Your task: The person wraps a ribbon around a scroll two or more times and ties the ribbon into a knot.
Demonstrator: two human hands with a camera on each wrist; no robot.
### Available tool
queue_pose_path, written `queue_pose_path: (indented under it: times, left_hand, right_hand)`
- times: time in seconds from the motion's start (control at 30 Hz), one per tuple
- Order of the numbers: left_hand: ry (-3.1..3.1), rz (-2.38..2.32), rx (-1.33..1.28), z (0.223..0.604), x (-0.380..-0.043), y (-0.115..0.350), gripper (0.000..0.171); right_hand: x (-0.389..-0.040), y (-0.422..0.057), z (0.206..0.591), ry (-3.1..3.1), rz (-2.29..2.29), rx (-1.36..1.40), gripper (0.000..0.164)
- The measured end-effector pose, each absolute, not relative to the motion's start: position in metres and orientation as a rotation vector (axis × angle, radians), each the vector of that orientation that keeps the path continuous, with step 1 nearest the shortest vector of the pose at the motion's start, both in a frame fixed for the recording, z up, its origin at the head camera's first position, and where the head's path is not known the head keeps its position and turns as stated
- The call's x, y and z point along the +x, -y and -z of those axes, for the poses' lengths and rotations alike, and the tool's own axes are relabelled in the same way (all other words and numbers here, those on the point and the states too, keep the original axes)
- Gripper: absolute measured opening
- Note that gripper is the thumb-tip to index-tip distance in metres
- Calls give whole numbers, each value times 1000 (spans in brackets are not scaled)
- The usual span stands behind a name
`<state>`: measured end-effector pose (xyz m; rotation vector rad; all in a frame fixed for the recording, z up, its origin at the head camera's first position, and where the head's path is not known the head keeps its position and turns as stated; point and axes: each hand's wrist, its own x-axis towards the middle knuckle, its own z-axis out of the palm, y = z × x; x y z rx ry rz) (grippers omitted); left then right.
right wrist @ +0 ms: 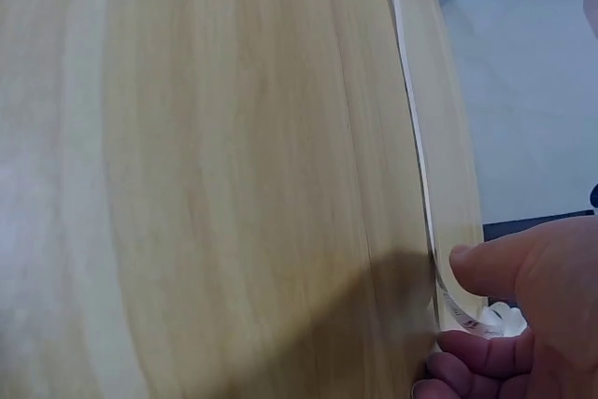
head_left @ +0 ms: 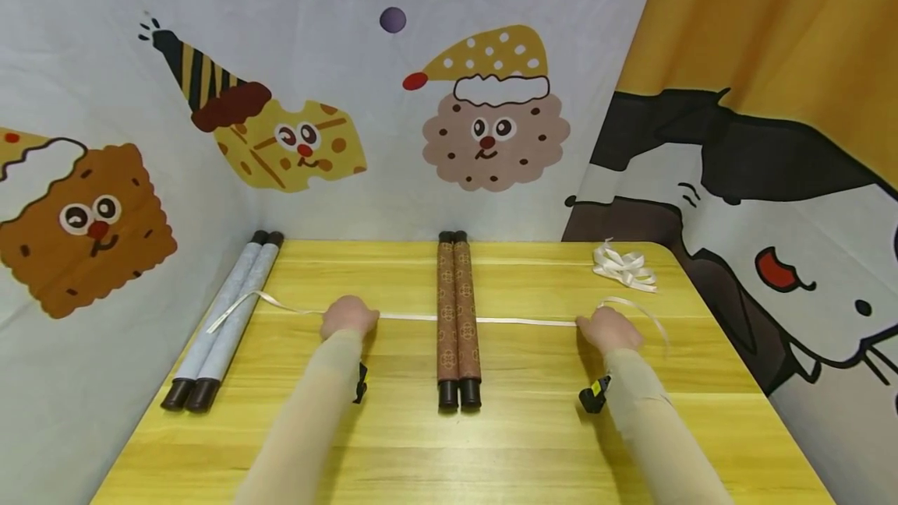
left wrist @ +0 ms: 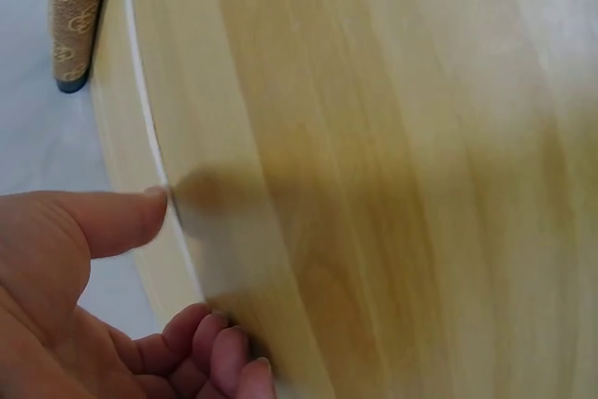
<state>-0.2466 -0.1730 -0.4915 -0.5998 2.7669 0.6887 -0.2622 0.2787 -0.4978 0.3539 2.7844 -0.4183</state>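
A thin white ribbon [head_left: 522, 322] runs across the table under a pair of brown patterned scrolls [head_left: 457, 314] with dark end knobs. Left of the scrolls, my left hand [head_left: 348, 316] holds the ribbon, its thumb against the strip and its fingers curled in the left wrist view. Beyond it, the ribbon's loose tail lies over two pale blue scrolls [head_left: 235, 310]. My right hand [head_left: 612, 329] grips the ribbon on the other side, thumb and curled fingers around it. A short tail curves out past that hand. Part of the ribbon is hidden beneath the brown scrolls.
A bundle of white ribbon [head_left: 624, 265] lies at the back right of the wooden table [head_left: 522, 443]. Behind stands a cloth backdrop [head_left: 337, 14] with cartoon biscuits, and a yellow curtain-like cloth [head_left: 793, 37] hangs at the right.
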Motion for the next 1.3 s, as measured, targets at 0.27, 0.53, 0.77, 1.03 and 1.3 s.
queue_pose_path:
  times: [0.27, 0.53, 0.77, 1.03, 1.3]
  left_hand:
    - [-2776, -687, -636, 499, -255, 168, 39]
    - [-2750, -846, -652, 500, -257, 165, 19]
    - [-2764, -889, -652, 506, -259, 164, 20]
    - [-2808, -995, -618, 503, -252, 163, 20]
    - [-2669, -1643, -712, 508, -261, 157, 12]
  right_hand:
    - [-270, -276, 502, -2790, 417, 372, 52]
    - [-277, -278, 512, -2823, 405, 367, 49]
    - [-275, -280, 513, -2838, 410, 352, 46]
    - [-273, -281, 515, -2846, 468, 334, 42]
    - [-270, -281, 512, -2927, 890, 301, 32]
